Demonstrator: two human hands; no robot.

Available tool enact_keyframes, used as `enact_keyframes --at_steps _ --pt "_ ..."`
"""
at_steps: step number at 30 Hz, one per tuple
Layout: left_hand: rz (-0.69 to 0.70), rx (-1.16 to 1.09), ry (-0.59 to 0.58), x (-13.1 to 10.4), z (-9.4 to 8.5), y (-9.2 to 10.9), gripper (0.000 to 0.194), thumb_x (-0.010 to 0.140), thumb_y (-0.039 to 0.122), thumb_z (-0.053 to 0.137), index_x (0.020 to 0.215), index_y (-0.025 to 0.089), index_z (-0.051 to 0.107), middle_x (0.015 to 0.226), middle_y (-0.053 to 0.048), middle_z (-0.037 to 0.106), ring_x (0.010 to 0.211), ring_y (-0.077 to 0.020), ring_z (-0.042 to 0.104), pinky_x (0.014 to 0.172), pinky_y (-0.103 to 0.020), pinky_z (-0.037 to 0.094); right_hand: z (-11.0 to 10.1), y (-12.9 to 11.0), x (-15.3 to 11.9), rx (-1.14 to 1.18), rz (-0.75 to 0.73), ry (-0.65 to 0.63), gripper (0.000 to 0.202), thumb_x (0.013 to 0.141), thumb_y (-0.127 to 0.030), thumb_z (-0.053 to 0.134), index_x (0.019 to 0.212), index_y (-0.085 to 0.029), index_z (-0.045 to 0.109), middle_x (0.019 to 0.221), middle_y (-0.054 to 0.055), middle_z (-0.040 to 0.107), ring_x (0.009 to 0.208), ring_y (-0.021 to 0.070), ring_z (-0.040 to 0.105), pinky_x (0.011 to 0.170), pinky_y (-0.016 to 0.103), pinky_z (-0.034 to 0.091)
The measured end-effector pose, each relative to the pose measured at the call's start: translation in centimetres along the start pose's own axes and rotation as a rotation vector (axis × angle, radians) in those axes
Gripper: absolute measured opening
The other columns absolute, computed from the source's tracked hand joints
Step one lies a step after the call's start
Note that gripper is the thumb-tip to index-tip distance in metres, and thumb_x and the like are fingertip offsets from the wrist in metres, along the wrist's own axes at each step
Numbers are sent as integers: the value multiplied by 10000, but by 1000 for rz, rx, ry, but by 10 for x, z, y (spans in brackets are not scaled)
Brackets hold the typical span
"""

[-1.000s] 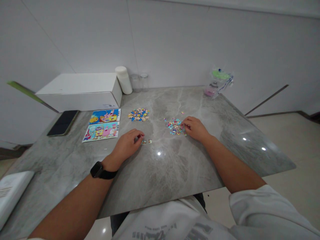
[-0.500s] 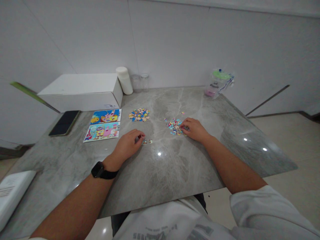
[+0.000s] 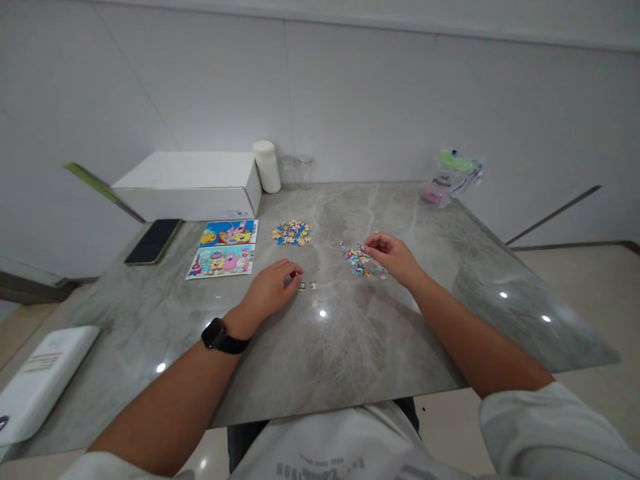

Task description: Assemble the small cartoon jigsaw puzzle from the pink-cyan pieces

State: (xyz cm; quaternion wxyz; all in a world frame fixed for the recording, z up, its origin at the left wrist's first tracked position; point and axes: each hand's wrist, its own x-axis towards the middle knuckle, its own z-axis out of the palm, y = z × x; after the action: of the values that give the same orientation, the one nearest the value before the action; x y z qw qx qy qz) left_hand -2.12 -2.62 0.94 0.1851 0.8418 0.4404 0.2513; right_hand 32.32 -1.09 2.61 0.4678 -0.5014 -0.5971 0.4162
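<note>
Sorting looks underway: the left hand (image 3: 273,288) rests curled beside a few joined pieces (image 3: 307,285) on the desk (image 3: 350,333), while the right hand (image 3: 393,257) pinches into the loose pile (image 3: 361,257); next needs a matching piece chosen.

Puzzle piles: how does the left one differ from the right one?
The left pile lies untouched, mostly blue and yellow, tightly bunched. The right pile has the right hand on it, looks more pink and cyan, and is spread looser. Both are loose jigsaw pieces on the grey table.
</note>
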Motion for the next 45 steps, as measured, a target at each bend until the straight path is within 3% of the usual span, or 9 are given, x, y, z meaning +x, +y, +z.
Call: enact_keyframes --at_steps 7,11,15,27,33,38,45 --pt "-128 -287 83 2 -3 17 219 970 365 594 1023 209 738 957 -44 726 755 -168 603 731 -310 479 74 -29 19 150 -1 -134 397 745 -486 852 1000 -241 672 822 -9 696 747 157 626 688 293 497" --pt "-237 -545 174 4 -3 22 325 976 495 597 988 190 709 892 -31 700 771 -164 595 716 -291 465 120 -23 20 196 -21 -209 401 773 -480 830 1038 -248 639 821 -17 693 760 160 648 720 302 515" --pt "-277 -641 251 4 1 19 360 969 525 612 904 176 671 812 -11 643 768 -158 570 724 -287 447 144 -11 13 204 -27 -230 363 801 -466 807 1032 -251 628 813 -20 688 744 161 653 715 303 513" --pt "-306 -635 177 5 6 19 420 934 581 656 809 182 613 743 13 590 702 -137 513 673 -273 404 140 5 -1 35 -169 -210 322 821 -312 738 1122 -254 638 874 -4 713 727 169 642 732 336 537" --pt "-315 -626 149 5 4 15 442 925 603 652 797 181 616 731 18 579 687 -133 497 662 -272 401 134 4 -2 -52 -269 -145 395 835 -274 713 1221 -268 632 1061 45 725 931 205 687 836 369 559" --pt "-311 -596 119 4 4 14 438 920 602 651 811 178 645 752 5 614 700 -141 514 663 -275 395 134 5 0 -6 -210 -166 280 898 -358 677 1159 -260 661 934 22 720 873 198 685 818 362 547" --pt "-323 -622 109 5 4 14 474 966 619 574 813 180 667 763 -17 640 729 -166 561 677 -285 440 137 7 3 117 -93 -203 301 842 -447 751 1054 -245 681 814 -8 693 734 168 639 717 321 509"
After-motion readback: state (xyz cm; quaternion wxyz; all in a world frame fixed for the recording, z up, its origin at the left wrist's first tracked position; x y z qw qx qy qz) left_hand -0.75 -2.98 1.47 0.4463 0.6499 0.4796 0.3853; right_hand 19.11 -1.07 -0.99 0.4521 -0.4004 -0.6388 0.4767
